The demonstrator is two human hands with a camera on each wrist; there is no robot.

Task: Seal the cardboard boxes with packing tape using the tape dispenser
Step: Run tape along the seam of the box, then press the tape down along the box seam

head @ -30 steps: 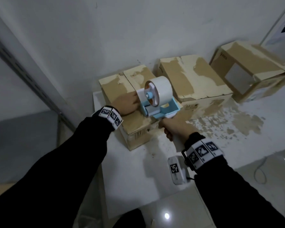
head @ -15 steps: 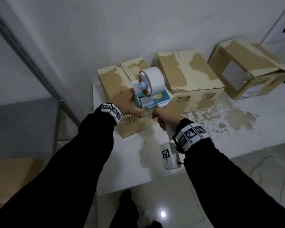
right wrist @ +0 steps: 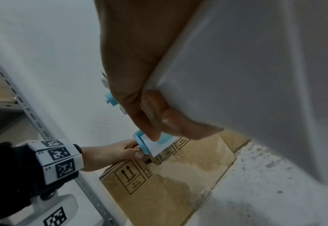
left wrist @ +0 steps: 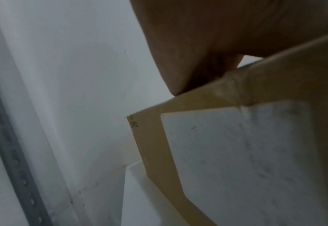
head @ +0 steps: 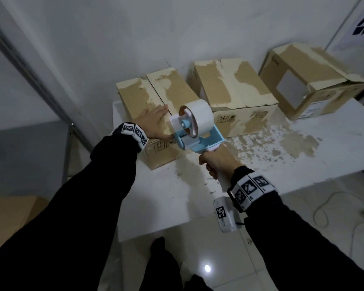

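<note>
Three worn cardboard boxes stand on a white table (head: pixel 168 198). The left box (head: pixel 156 95) has its top flaps closed, and my left hand (head: pixel 152 122) lies flat on its near top with straight fingers. My right hand (head: pixel 218 162) grips the white handle of a blue tape dispenser (head: pixel 200 131) with a white tape roll (head: pixel 200 114). The dispenser's front end (right wrist: pixel 149 145) sits at the box's near top edge, by my left thumb (right wrist: pixel 128 151). In the left wrist view my palm (left wrist: pixel 227 38) rests on the box's edge (left wrist: pixel 236 91).
A middle box (head: pixel 235 95) and a right box (head: pixel 311 80) stand along the wall. Paper scraps and stains (head: pixel 286 141) litter the table's right part. A metal shelf upright (head: pixel 29 70) runs at the left. A cable (head: pixel 332 208) lies on the floor at right.
The dispenser has come back along the left box's top to its near edge. My left hand shifted from beside the roll to lying flat, fingers stretched forward.
</note>
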